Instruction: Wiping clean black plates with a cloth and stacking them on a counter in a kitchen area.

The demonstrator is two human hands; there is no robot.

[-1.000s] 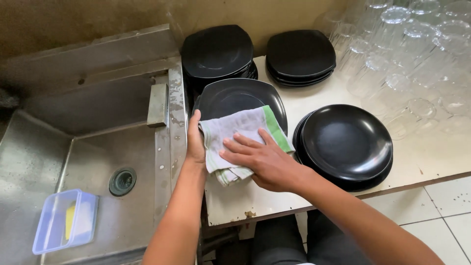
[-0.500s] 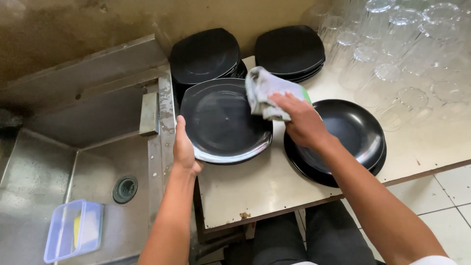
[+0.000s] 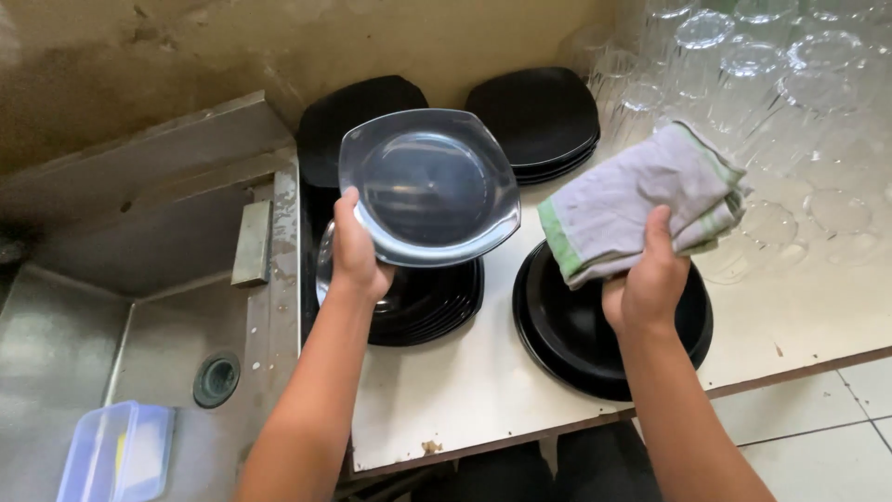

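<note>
1. Left hand [image 3: 358,256]: fingers closed on the left rim of a glossy black, rounded-square plate [image 3: 429,186], held tilted above the worktop [image 3: 465,390]; its face reflects light and looks greyish.
2. Right hand [image 3: 646,284]: clenched around a bunched grey cloth with green edge stripes [image 3: 641,200], raised clear of the plate, a gap between the two.
3. Beneath the lifted plate, a stack of round black plates [image 3: 427,302] sits at the worktop's left edge (just beside the steel sink [image 3: 167,344]).
4. Under the right hand, a second stack of round black plates [image 3: 567,330] lies close to the worktop's front edge.
5. Two stacks of black rounded-square plates [image 3: 539,116] stand at the back wall; the left one is partly hidden.
6. Upturned clear drinking glasses [image 3: 790,84] fill the right rear corner.
7. Open room: bare worktop at the front, between the stacks, and to the right in front of the glasses.
8. A clear plastic lidded box [image 3: 116,451] rests in the sink basin near the drain [image 3: 216,379].
</note>
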